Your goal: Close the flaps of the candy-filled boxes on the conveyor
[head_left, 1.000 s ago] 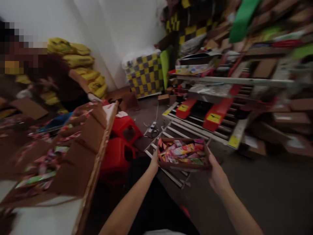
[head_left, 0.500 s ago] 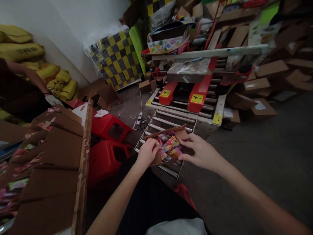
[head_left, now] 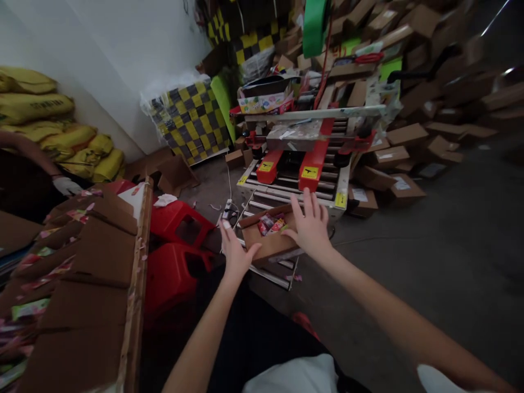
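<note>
A cardboard box (head_left: 266, 247) rests over the short roller conveyor (head_left: 273, 279) in front of me, its top open. Small pink, purple and yellow packets (head_left: 272, 224) lie inside. My left hand (head_left: 236, 255) is at the box's left end, fingers spread and thumb stretched out towards the near side. On the other end, my right hand (head_left: 313, 226) has its fingers apart, with the thumb over the near right corner. Neither hand is closed on the box; whether the fingertips touch it I cannot tell.
Beyond the conveyor stands a machine with red belt guards (head_left: 309, 174). Red plastic stools (head_left: 176, 273) and a wood-edged table (head_left: 135, 289) with cartons are on my left, where a co-worker's gloved hand (head_left: 67, 185) shows. Brown boxes (head_left: 405, 185) pile up at the right.
Both hands have loosened from the box's ends and spread their fingers. The box now sits farther forward, its near side showing as a wall. My view has shifted slightly.
</note>
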`<state>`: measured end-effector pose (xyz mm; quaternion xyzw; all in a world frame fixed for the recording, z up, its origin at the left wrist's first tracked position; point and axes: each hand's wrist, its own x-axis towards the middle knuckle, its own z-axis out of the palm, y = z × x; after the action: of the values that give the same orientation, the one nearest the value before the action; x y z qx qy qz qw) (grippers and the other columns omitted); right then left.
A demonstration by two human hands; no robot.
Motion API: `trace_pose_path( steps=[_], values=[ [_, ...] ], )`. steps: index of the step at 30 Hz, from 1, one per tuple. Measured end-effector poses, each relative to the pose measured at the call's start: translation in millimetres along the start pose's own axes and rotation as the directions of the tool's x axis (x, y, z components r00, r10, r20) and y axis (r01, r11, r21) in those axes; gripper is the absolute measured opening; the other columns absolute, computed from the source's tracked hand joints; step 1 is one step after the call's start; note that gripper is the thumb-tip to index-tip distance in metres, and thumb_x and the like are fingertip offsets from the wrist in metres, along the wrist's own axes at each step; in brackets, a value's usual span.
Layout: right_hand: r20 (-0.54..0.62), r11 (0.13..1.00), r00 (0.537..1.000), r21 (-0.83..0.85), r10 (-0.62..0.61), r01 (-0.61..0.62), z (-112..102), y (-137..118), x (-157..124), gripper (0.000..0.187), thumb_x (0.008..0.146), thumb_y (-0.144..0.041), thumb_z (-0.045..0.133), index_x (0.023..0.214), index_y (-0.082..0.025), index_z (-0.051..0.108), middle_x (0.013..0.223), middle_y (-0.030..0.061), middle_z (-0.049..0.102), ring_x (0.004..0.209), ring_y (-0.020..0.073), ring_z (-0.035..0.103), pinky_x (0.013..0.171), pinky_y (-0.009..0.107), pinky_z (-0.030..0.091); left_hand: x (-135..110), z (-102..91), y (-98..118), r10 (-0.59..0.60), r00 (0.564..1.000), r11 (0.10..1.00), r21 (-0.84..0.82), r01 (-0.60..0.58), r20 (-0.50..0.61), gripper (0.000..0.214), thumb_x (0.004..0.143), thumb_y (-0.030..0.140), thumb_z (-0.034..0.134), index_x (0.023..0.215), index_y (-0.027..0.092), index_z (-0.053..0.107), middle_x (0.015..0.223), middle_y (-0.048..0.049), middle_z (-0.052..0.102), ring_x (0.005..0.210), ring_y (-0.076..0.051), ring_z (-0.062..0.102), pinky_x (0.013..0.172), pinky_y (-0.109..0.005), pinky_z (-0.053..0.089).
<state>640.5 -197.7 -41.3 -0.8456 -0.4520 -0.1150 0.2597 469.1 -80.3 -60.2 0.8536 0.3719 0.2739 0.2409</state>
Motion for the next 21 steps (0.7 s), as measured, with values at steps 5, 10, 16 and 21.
trace_pose_path(
  steps=[5, 10, 16, 21],
  values=[
    [0.115, 0.963, 0.957, 0.083, -0.266, 0.257, 12.7, 9.6, 2.0, 0.038, 0.084, -0.021, 0.057, 0.122, -0.021, 0.054, 0.125, 0.0103, 0.056, 0.121, 0.0274, 0.045, 0.107, 0.048, 0.026, 7.4, -0.4, -16.4, 0.221, 0.972, 0.965, -0.165, -0.205, 0.085, 0.052, 0.076, 0.033, 0.065, 0.12, 0.015, 0.044, 0.114, -0.0124, 0.05, 0.113, -0.025, 0.047, 0.098, -0.04, 0.038],
    [0.072, 0.932, 0.935, 0.142, -0.346, 0.334, 28.8, 25.6, -6.4, 0.021, 0.091, -0.025, 0.046, 0.09, -0.021, 0.067, 0.098, 0.0057, 0.068, 0.095, 0.0211, 0.059, 0.107, 0.046, 0.028, -3.2, 4.5, -17.8, 0.344, 0.939, 0.932, -0.115, -0.343, -0.007, 0.012, 0.087, 0.026, 0.052, 0.079, 0.018, 0.056, 0.093, -0.006, 0.053, 0.096, -0.02, 0.05, 0.088, -0.034, 0.041],
    [0.17, 0.979, 0.968, 0.123, -0.183, 0.164, 28.7, -32.6, -39.8, 0.052, 0.087, -0.045, 0.049, 0.126, -0.011, 0.053, 0.136, 0.0198, 0.047, 0.128, 0.0338, 0.039, 0.105, 0.052, 0.026, -12.6, 14.4, -7.6, 0.28, 0.955, 0.954, -0.081, -0.288, -0.095, 0.019, 0.089, 0.028, 0.049, 0.075, 0.018, 0.056, 0.088, -0.0057, 0.053, 0.089, -0.019, 0.05, 0.082, -0.032, 0.042],
    [0.26, 0.964, 0.94, 0.205, -0.22, 0.169, 36.9, -72.9, -52.8, 0.09, 0.072, -0.063, 0.057, 0.14, -0.009, 0.035, 0.149, 0.0233, 0.023, 0.138, 0.0393, 0.014, 0.108, 0.056, 0.015, -17.1, 10.0, -9.3, 0.119, 0.989, 0.963, -0.234, -0.135, -0.083, 0.025, 0.092, 0.031, 0.04, 0.086, 0.017, 0.06, 0.091, -0.0073, 0.058, 0.089, -0.019, 0.056, 0.082, -0.033, 0.046]
  ],
)
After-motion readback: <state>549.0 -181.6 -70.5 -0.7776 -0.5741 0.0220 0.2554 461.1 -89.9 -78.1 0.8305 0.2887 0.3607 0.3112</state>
